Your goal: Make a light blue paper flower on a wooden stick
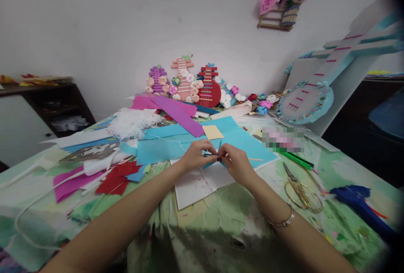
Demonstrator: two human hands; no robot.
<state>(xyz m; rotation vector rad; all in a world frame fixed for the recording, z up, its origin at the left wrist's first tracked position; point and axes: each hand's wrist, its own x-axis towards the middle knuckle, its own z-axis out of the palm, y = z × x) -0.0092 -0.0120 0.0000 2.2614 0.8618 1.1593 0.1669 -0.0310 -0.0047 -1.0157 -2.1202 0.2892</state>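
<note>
My left hand [200, 155] and my right hand [235, 161] meet over the middle of the table, fingertips pinched together. Between them they hold a small blue paper piece [208, 164], partly covered by my fingers. Beneath lies a white board [192, 191] with red marks, and behind it spread large light-blue sheets [252, 147]. A small tan paper square [213, 132] rests on the blue just beyond my hands. A thin tan stick [255, 159] lies to the right of my right hand. A bracelet [285, 221] circles my right wrist.
Gold-handled scissors [301, 193], a blue glue gun [362, 210] and a green pen-like tool [295, 159] lie right. Left are red scraps [118, 178], white shredded paper [134, 122] and a white cord [19, 222]. Paper lute models [210, 90] stand behind; a larger one [307, 100] leans right.
</note>
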